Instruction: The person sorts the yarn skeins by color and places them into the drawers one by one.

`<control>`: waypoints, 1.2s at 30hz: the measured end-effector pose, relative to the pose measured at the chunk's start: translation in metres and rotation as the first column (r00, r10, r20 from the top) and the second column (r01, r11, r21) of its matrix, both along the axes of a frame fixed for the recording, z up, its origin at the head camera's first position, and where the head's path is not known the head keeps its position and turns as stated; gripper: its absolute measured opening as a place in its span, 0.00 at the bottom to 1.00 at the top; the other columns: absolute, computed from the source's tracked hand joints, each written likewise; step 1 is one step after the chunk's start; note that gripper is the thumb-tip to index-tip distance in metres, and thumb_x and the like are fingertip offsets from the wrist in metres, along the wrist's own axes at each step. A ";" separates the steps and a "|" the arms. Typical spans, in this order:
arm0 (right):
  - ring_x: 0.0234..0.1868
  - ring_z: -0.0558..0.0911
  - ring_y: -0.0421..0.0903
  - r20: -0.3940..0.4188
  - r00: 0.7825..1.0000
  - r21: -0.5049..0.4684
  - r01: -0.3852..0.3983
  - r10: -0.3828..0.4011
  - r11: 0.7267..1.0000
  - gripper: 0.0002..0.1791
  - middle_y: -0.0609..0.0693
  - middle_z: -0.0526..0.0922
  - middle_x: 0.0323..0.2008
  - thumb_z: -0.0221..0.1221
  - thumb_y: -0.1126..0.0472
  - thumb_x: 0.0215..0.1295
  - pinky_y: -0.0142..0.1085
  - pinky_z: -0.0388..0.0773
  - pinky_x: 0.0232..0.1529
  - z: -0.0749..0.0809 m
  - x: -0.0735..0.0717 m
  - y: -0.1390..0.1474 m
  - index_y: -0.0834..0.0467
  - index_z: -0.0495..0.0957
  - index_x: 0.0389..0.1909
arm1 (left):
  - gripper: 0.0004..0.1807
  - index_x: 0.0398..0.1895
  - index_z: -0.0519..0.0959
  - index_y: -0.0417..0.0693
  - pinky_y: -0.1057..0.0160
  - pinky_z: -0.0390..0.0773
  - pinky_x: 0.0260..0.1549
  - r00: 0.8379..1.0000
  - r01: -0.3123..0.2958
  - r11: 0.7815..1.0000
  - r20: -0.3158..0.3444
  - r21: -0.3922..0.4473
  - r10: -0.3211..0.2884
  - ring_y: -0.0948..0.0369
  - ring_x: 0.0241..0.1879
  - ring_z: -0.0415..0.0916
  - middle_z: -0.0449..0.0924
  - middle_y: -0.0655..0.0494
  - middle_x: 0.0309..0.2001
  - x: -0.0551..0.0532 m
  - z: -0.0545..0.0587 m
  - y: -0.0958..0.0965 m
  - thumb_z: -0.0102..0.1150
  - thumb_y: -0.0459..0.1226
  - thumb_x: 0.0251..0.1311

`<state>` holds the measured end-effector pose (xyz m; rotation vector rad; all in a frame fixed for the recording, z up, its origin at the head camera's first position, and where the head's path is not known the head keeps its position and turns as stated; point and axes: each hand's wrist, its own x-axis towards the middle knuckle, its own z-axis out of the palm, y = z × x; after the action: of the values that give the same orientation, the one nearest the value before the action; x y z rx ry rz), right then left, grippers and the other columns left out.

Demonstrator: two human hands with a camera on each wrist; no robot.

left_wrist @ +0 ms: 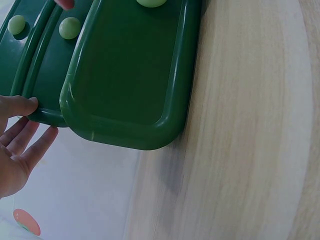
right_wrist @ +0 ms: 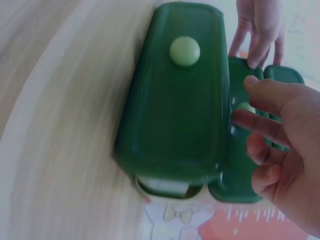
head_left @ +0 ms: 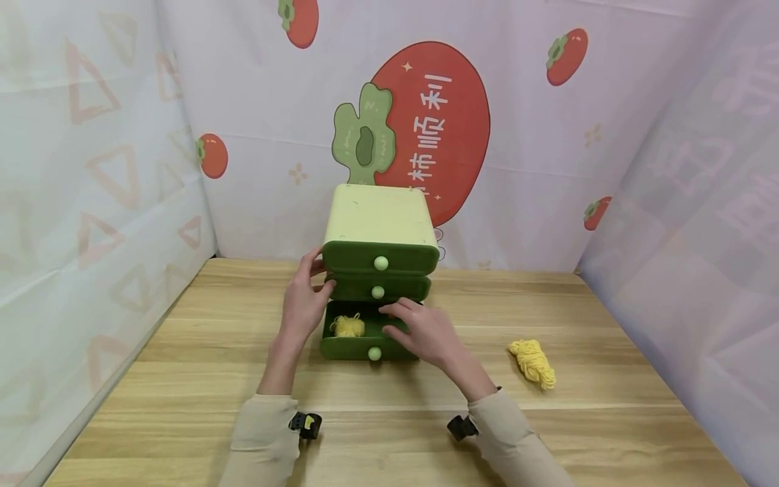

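A small drawer cabinet [head_left: 383, 215] has a pale green top and dark green drawer fronts with round knobs. My left hand [head_left: 303, 301] holds its left side, the thumb on the edge of the middle drawer [left_wrist: 52, 75] and the other fingers along the side. The bottom drawer [head_left: 398, 350] is pulled out, and a yellow yarn bundle [head_left: 349, 327] lies in its left part. Over the right part of that drawer hovers my right hand [head_left: 426, 331], its fingers loosely bent and nothing between them. In the right wrist view, the bottom drawer front [right_wrist: 175, 110] lies beside that hand.
Another yellow yarn bundle [head_left: 533, 364] lies on the wooden table [head_left: 584, 433], right of the cabinet. Behind the table hangs a white cloth [head_left: 262, 203] printed with red fruit, and further cloth walls stand at both sides.
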<state>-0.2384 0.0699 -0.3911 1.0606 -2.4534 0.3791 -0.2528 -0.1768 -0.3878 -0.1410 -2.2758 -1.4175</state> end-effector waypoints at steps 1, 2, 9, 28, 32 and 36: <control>0.23 0.79 0.38 0.002 1.000 -0.006 0.003 -0.003 1.000 0.17 0.43 0.85 0.40 0.69 0.52 0.61 0.26 0.62 0.17 0.000 0.000 0.003 0.49 0.84 0.51 | 0.37 0.75 0.61 0.54 0.49 0.83 0.50 1.000 0.000 1.000 0.000 0.000 0.000 0.50 0.62 0.74 0.77 0.46 0.59 0.000 0.000 0.000 0.60 0.28 0.64; 0.22 0.78 0.37 -0.001 1.000 -0.008 0.009 -0.009 1.000 0.17 0.43 0.85 0.40 0.69 0.52 0.61 0.26 0.61 0.16 0.000 0.000 0.007 0.49 0.84 0.51 | 0.37 0.75 0.61 0.54 0.49 0.83 0.50 1.000 0.002 1.000 0.000 -0.001 -0.002 0.50 0.62 0.74 0.77 0.46 0.59 0.000 0.000 0.000 0.60 0.28 0.64; 0.20 0.76 0.38 -0.001 0.998 -0.004 0.065 -0.065 0.998 0.17 0.45 0.85 0.38 0.69 0.52 0.61 0.26 0.61 0.16 0.001 0.000 0.034 0.50 0.84 0.50 | 0.37 0.75 0.61 0.53 0.49 0.83 0.49 1.000 0.001 1.000 -0.011 0.001 -0.001 0.50 0.61 0.75 0.77 0.45 0.59 -0.001 0.000 0.001 0.60 0.27 0.64; 0.21 0.76 0.39 0.100 0.955 0.070 0.272 -0.278 0.960 0.20 0.47 0.83 0.41 0.70 0.52 0.59 0.29 0.64 0.17 -0.011 0.001 0.134 0.52 0.83 0.51 | 0.37 0.74 0.62 0.54 0.49 0.84 0.49 1.000 -0.009 1.000 -0.014 0.019 0.010 0.50 0.61 0.75 0.77 0.45 0.58 0.000 0.001 0.001 0.61 0.26 0.63; 0.20 0.73 0.37 0.148 0.937 0.101 0.304 -0.316 0.947 0.20 0.50 0.82 0.43 0.69 0.54 0.61 0.30 0.66 0.18 -0.014 0.006 0.154 0.55 0.82 0.53 | 0.38 0.74 0.62 0.55 0.49 0.84 0.49 1.000 -0.003 1.000 -0.012 0.021 0.003 0.50 0.61 0.75 0.77 0.45 0.58 0.000 0.001 0.001 0.61 0.26 0.63; 0.16 0.67 0.37 0.221 0.897 0.147 0.356 -0.382 0.923 0.22 0.52 0.80 0.47 0.67 0.53 0.63 0.32 0.63 0.16 -0.013 0.014 0.174 0.54 0.80 0.56 | 0.38 0.74 0.62 0.55 0.50 0.84 0.49 1.000 -0.002 1.000 -0.009 0.026 0.002 0.51 0.61 0.75 0.77 0.46 0.58 0.000 0.001 0.002 0.61 0.26 0.63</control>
<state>-0.2247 0.2437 -0.4043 0.5845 -2.8494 0.2745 -0.2529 -0.1748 -0.3871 -0.1362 -2.2491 -1.4420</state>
